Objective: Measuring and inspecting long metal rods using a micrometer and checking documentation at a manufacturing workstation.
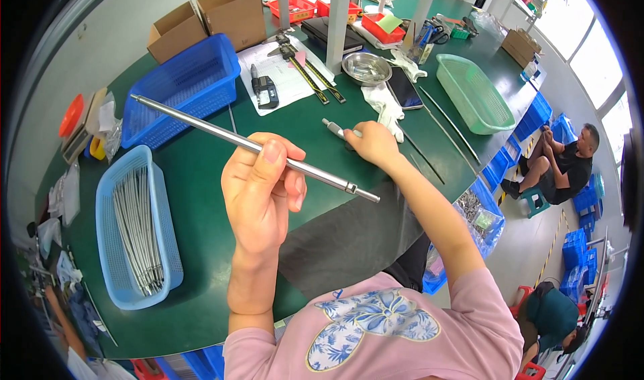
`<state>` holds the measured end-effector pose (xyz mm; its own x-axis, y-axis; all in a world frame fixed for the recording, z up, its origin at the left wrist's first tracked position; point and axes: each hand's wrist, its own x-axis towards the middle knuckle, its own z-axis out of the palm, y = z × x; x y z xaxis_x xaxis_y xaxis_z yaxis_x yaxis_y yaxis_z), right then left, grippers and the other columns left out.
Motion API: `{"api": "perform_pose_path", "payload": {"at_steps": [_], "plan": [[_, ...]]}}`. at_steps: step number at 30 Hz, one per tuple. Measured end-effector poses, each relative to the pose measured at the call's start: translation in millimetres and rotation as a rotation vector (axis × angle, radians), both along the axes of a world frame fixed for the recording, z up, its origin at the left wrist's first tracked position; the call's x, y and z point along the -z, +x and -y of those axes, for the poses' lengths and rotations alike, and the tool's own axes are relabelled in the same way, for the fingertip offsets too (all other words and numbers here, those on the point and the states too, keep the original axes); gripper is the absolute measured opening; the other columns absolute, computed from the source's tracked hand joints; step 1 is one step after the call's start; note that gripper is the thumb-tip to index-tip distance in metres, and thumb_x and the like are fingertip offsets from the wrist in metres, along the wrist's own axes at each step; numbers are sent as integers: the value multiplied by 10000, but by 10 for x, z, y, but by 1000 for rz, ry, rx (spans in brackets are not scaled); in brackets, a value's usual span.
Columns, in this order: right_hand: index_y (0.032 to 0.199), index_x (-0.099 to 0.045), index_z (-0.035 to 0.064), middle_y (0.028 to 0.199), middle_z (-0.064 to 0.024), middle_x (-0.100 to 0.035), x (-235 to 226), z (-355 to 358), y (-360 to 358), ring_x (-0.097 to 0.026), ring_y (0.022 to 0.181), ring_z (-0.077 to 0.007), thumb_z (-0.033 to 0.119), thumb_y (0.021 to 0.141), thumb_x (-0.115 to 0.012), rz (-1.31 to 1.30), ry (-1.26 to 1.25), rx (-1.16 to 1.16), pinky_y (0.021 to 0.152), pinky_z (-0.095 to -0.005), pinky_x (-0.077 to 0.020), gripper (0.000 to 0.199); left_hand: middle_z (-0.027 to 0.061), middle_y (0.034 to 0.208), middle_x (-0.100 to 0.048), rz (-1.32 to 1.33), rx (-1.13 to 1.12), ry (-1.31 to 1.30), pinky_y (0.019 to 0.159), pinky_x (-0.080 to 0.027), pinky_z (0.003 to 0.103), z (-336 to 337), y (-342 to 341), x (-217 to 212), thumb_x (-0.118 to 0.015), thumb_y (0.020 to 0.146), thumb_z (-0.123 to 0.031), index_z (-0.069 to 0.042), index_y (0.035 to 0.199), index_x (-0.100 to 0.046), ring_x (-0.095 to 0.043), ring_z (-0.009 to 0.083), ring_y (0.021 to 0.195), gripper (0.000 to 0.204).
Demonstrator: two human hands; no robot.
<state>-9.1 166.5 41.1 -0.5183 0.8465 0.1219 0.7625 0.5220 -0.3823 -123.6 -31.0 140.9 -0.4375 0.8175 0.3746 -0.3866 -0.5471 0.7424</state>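
The thumb and fingers of the left hand (260, 189) pinch a shiny metal rod (228, 135) around its middle. The rod is up above the green table (201, 319), with a thin tip at each end. The fingers of the right hand (372, 143) curl around a small grey tool (333, 128), low over the middle of the table. I cannot tell if the tool touches it.

A dark sheet (349, 239) lies at the table's near edge, by the person's tummy. Close to the left edge, a light blue basket (176, 259) holds lots of thin metal rods (139, 232). A darker blue basket (231, 58) sits toward the far left corner. Next to it, a black measuring tool (266, 93) lies on white paper (288, 93). A pale green basket (463, 95) stands by the right edge.
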Motion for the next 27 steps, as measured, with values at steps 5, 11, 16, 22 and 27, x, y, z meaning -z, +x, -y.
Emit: {"api": "perform_pose_path", "payload": {"at_steps": [5, 11, 16, 22, 27], "plan": [[1013, -606, 10, 596, -56, -551, -378, 139, 342, -425, 344, -105, 289, 823, -454, -1072, -835, -12, 326, -227, -316, 371, 62, 551, -498, -54, 15, -22, 400, -375, 201, -20, 9, -4, -460, 931, -184, 37, 830, -541, -453, 102, 429, 256], [1110, -466, -72, 902, -232, -537, -1050, 639, 632, -517, 446, -245, 289, 795, -386, -1462, -1207, -549, 416, -338, -444, 486, 66, 553, -508, -46, 78, -78, 394, -377, 199, -57, 47, 49, -462, 930, -180, 39, 830, -545, -458, 103, 428, 255], [978, -527, -99, 807, -234, -584, -1142, 823, 647, -523, 446, -209, 378, 790, -383, -1528, -1395, -681, 384, -277, -444, 533, 64, 551, -512, -72, 88, -139, 394, -385, 194, -82, 119, 31, -471, 929, -191, 36, 825, -548, -469, 104, 427, 261], [884, -558, -78, 733, -201, -593, -1241, 952, 625, -525, 467, -145, 628, 855, -305, -1557, -1209, -644, 348, -223, -412, 750, 69, 551, -521, -92, 74, -157, 402, -406, 202, -62, 137, 31, -481, 928, -207, 33, 819, -548, -488, 112, 430, 271], [892, -550, -67, 738, -204, -594, -1318, 1043, 611, -533, 473, -163, 597, 880, -245, -1658, -1233, -477, 343, -227, -396, 731, 85, 565, -547, -99, 68, -191, 410, -425, 212, -59, 162, 17, -492, 924, -209, 29, 823, -551, -508, 125, 431, 265]]}}
